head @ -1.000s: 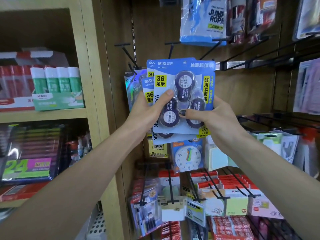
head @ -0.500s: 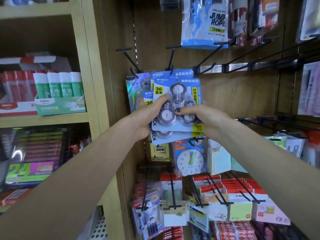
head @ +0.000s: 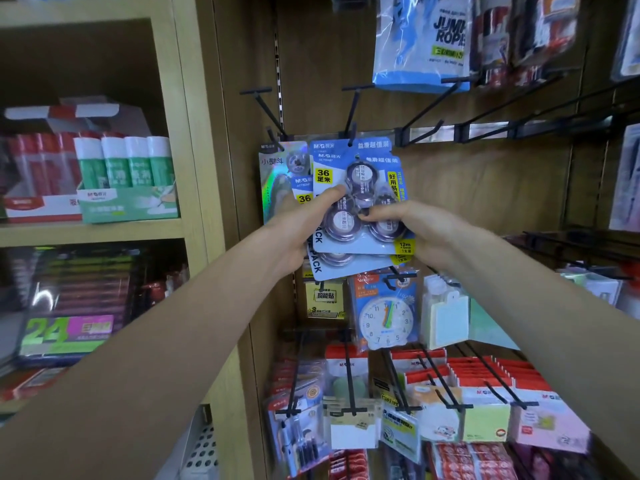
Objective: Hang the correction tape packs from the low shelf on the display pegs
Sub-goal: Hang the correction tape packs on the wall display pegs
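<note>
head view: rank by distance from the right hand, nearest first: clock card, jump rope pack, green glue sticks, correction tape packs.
1. correction tape packs: held in the right hand.
2. clock card: hanging just below the hand.
3. jump rope pack: hanging on a peg, top right.
4. green glue sticks: on the left bay's shelf.

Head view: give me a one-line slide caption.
Both hands, left hand and right hand, hold blue correction tape packs up at a black display peg.

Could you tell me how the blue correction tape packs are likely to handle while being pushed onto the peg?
The correction tape packs look like thin card, so probably flexible. Their glossy blisters may be slippery, and the fanned stack could slide apart; both the left hand and right hand grip it.
</note>
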{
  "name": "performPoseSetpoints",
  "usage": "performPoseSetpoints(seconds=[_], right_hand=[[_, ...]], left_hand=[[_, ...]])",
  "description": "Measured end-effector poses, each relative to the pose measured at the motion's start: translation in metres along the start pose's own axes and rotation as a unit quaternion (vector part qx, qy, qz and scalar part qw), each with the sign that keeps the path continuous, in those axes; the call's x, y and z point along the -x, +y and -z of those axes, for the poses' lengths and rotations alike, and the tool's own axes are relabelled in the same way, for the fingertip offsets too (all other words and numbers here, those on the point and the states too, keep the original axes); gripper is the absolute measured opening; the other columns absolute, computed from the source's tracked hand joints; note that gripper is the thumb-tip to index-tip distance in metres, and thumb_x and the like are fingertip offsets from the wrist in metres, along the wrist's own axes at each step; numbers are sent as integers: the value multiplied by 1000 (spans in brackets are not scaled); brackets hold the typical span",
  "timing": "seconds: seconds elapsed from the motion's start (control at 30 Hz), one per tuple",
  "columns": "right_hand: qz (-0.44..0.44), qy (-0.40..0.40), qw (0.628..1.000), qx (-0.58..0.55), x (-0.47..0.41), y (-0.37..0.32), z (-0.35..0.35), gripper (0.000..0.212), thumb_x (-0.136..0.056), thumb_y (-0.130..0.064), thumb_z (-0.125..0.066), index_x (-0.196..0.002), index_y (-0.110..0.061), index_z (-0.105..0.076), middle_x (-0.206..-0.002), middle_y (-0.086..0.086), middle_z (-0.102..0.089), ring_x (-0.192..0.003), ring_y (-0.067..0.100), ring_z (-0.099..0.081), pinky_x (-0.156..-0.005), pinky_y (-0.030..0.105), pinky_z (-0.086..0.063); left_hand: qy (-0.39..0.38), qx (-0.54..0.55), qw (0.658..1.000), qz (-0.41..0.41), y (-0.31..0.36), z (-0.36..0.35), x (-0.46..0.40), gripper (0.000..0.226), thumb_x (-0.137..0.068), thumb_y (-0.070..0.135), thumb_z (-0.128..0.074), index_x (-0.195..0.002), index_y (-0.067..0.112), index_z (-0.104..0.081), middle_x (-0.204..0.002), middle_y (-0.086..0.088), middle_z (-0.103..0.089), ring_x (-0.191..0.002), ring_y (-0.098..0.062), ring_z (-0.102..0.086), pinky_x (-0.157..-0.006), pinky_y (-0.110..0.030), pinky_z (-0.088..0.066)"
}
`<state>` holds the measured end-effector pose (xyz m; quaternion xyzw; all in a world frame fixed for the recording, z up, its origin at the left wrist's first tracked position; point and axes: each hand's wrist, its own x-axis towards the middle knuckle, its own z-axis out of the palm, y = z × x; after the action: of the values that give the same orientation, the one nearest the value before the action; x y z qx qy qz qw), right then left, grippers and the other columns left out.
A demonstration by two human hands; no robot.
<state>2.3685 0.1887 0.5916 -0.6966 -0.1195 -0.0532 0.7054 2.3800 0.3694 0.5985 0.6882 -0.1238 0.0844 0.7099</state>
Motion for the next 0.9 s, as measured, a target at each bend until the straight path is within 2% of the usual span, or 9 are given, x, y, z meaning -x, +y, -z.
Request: performPoseSetpoints(seconds=[0.07,0.13,0.3,0.43,0.57,0.63,0.7,0.8,0.9], right_hand=[[17,-2,1000,1,7,6,3,47,-73,-14,-87,-118,-12,-76,-114,13,-79,-110,35,-74,-101,54,-57],[36,-21,999,8,18,13,5,39,-84,-11,-80,-122,-12,-74,-116,12,-79,-110,32,-75,-99,49,-59],[93,-40,995,4,44,22,12,48,-87,-2,-76,-132,-15,-64,-121,8,-77,-112,28,-74,-95,43,-61],[125,-20,992,18,47,26,14,51,-86,-4,-78,-132,-17,-61,-121,8,-77,-114,30,-73,-103,53,-55],[156,15,988,10,43,27,12,53,-83,0,-80,-131,-11,-59,-118,11,-77,-111,31,-74,-92,44,-61],[175,37,984,6,41,27,11,52,-82,2,-80,-128,-8,-60,-113,10,-79,-103,27,-77,-82,37,-63],[189,53,981,3,39,26,10,51,-82,5,-78,-127,-8,-60,-111,9,-79,-100,23,-77,-82,37,-64],[197,62,978,-10,36,25,8,50,-82,6,-78,-127,-10,-61,-111,6,-80,-101,23,-78,-83,37,-64],[196,57,979,-21,36,24,7,49,-82,5,-78,-126,-11,-62,-108,4,-81,-98,22,-79,-78,33,-64]], left_hand=[[8,8,1000,-19,-8,2,2,92,-68,48,-90,-146,21,-51,-124,-2,-77,-103,-22,-79,-83,-45,-67],[12,15,999,-43,-15,4,5,81,-66,39,-91,-136,15,-58,-119,-6,-79,-105,-26,-79,-88,-49,-65],[5,14,994,-106,-15,5,20,62,-70,11,-88,-126,11,-63,-111,-7,-81,-104,-27,-78,-98,-52,-61],[8,-4,989,-151,-8,1,25,57,-70,1,-85,-120,15,-61,-109,-6,-80,-106,-26,-77,-102,-53,-58],[3,-21,985,-171,1,-3,26,60,-68,2,-82,-123,12,-60,-112,-11,-78,-107,-29,-76,-100,-49,-60],[-3,-33,984,-174,4,-3,23,57,-76,0,-81,-126,15,-59,-112,-7,-79,-105,-23,-76,-97,-44,-60],[-15,-49,984,-172,8,-3,21,60,-77,5,-84,-127,24,-57,-113,1,-79,-104,-15,-76,-96,-40,-59],[-34,-70,986,-150,13,-3,20,66,-78,17,-90,-127,38,-51,-117,10,-77,-110,-11,-75,-103,-48,-57],[-34,-64,986,-153,14,-2,19,82,-79,13,-90,-142,38,-44,-121,8,-78,-113,-14,-75,-105,-50,-56]])
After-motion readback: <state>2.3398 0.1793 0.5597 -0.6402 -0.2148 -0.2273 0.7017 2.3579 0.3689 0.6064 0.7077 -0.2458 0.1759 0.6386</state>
